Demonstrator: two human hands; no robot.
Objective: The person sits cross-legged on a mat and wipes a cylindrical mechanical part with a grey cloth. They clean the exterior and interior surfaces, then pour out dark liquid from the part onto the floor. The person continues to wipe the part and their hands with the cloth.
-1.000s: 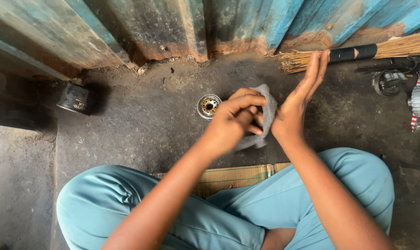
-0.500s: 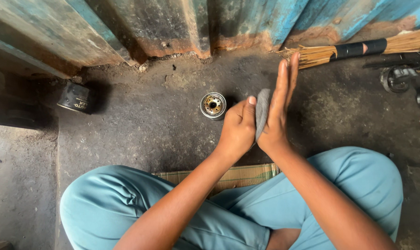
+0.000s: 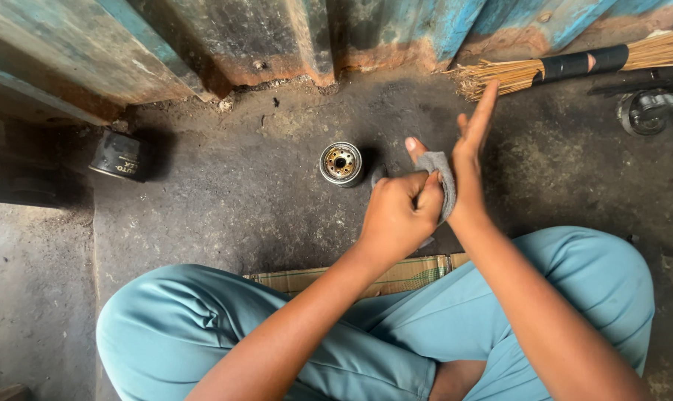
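Observation:
My left hand (image 3: 399, 212) is closed around a grey rag (image 3: 442, 178) and presses it against the palm and thumb of my right hand (image 3: 470, 156). The right hand is held edge-on with its fingers straight and pointing up and away; its thumb tip pokes out above the rag. Just left of the hands an oil filter (image 3: 341, 162) stands on the dark floor with its perforated metal face up. I sit cross-legged in light blue trousers (image 3: 203, 319).
A second, black oil filter (image 3: 119, 155) lies on its side at the far left near a rusty blue corrugated metal wall (image 3: 292, 37). A straw broom (image 3: 574, 65) lies at the upper right, with metal parts (image 3: 646, 110) beside it. Flattened cardboard (image 3: 396, 275) lies under my legs.
The left hand has closed over the rag and slid it down toward the right thumb and wrist. The right hand has tilted slightly, and its thumb now shows above the cloth.

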